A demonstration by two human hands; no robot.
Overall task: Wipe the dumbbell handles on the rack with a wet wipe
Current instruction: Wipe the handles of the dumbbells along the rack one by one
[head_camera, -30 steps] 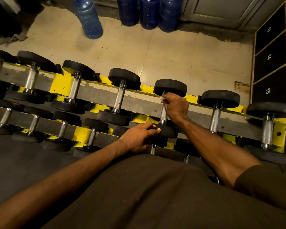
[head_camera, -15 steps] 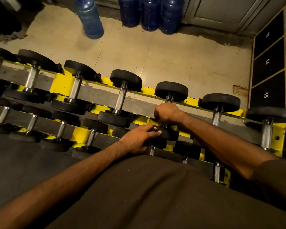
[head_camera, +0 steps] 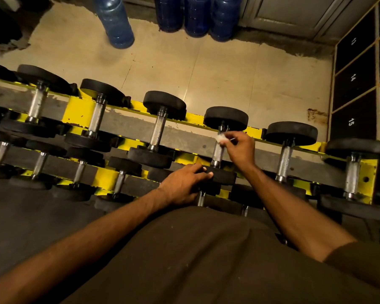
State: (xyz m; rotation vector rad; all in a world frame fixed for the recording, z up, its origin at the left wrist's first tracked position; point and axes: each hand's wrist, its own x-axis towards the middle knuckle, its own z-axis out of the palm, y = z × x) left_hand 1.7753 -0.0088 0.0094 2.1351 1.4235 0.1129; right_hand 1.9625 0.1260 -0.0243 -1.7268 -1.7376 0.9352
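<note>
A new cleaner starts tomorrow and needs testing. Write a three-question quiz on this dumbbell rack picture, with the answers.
1. True or false: the left hand holds the wet wipe.
2. Where on the handle does the right hand have the wipe?
A. at its far end
B. at its middle
C. at its near end
3. Fill in: the left hand rests on the black ____ at the near end of that handle.

Key:
1. False. The right hand pinches it.
2. A.
3. head
</note>
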